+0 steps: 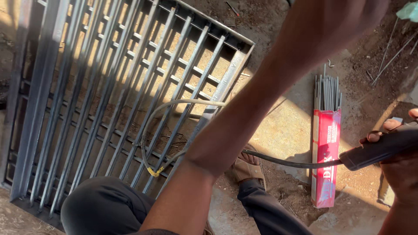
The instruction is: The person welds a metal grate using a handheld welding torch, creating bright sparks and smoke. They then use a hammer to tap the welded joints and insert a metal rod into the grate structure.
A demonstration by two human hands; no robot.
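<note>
My right hand (398,161) at the right edge is closed around the dark handle of a welding holder (374,150). Its black cable (283,162) runs left from the handle, then loops pale over the metal grille (130,87). My left arm crosses the view from bottom centre to the top right, close to the camera and blurred. My left hand (348,17) is at the top edge, partly cut off, and its fingers cannot be made out. An open red box of grey welding rods (326,143) lies on the ground just left of the holder.
The steel grille of bars lies flat on the dirt, filling the left half. My knees in dark trousers (104,209) and a sandalled foot (246,167) sit at the bottom. Loose rods (392,54) and debris lie at the upper right.
</note>
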